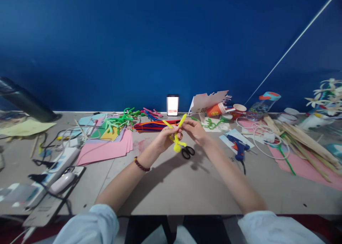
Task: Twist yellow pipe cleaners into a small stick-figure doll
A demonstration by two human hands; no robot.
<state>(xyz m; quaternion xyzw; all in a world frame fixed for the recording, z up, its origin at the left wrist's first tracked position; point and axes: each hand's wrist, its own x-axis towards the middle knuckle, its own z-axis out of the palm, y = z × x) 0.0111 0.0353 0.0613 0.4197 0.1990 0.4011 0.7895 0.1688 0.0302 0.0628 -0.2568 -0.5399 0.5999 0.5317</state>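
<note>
A yellow pipe-cleaner figure point(176, 144) with a round, coiled lower end is held up above the table in front of me. My left hand point(167, 137) pinches its middle from the left, fingers closed round it. From the right, my right hand point(196, 130) has its fingertips closed at the upper yellow strand, close to my left fingers. Two yellow ends poke up above my left thumb. Just below the hands lie scissors with black handles point(188, 152), their blades hidden.
Bundled orange and purple pipe cleaners point(149, 126) lie behind my hands, near a propped phone point(172, 105). Pink paper point(104, 149) and a power strip point(57, 172) are left. A blue glue gun point(239, 146), paper cups point(216, 110) and coiled cable point(269, 135) are right.
</note>
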